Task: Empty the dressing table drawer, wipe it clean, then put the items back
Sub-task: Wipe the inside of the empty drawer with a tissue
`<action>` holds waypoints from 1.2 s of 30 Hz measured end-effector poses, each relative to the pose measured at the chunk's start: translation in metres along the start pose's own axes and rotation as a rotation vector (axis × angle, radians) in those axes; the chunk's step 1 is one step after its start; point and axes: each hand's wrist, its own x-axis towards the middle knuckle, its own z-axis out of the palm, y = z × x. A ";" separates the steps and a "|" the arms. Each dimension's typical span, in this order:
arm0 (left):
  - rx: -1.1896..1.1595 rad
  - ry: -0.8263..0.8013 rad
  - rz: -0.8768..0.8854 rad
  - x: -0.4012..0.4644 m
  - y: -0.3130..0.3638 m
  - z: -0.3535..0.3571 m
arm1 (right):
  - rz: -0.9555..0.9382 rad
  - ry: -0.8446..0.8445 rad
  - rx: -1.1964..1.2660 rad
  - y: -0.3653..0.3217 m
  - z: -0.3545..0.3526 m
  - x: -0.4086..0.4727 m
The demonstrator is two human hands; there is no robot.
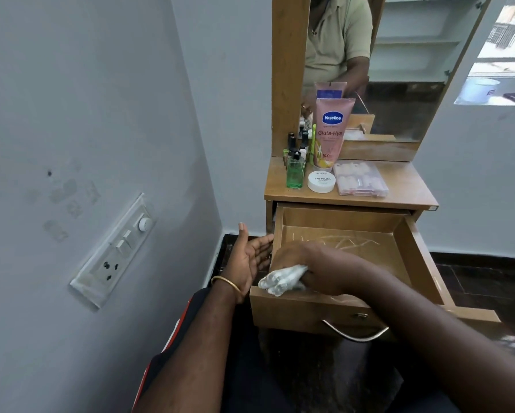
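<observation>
The wooden drawer [417, 251] of the dressing table stands pulled out, and nothing lies inside it. Pale streaks mark its bottom. My right hand [316, 269] is inside the drawer at its front left corner and grips a crumpled white cloth [281, 280]. My left hand [250, 257] hovers with straight fingers just outside the drawer's left wall, palm turned toward it. On the tabletop [405, 189] stand a pink Vaseline tube [332, 132], a green pump bottle [295, 174], a white nail polish remover jar [321, 181], a clear plastic box [360, 178] and several small bottles [298, 141].
A mirror [399, 70] rises behind the tabletop. A wall with a switch and socket panel [113, 251] runs along the left, close to the table. The drawer has a curved metal handle [354, 332] on its front. The floor is dark.
</observation>
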 end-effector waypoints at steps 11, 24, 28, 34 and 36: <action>0.057 -0.044 -0.011 -0.019 0.003 0.015 | 0.044 -0.034 -0.172 0.008 0.002 -0.013; -0.023 0.011 0.027 -0.021 -0.004 0.014 | 0.014 -0.020 -0.219 0.010 0.004 -0.026; -0.050 0.034 0.001 -0.023 -0.003 0.017 | -0.025 -0.012 -0.274 0.003 0.002 -0.037; -0.059 0.063 -0.071 -0.032 0.002 0.016 | -0.112 0.075 -0.457 -0.016 0.032 -0.001; -0.048 0.057 -0.081 -0.033 0.005 0.017 | -0.126 0.071 -0.478 -0.012 0.030 -0.003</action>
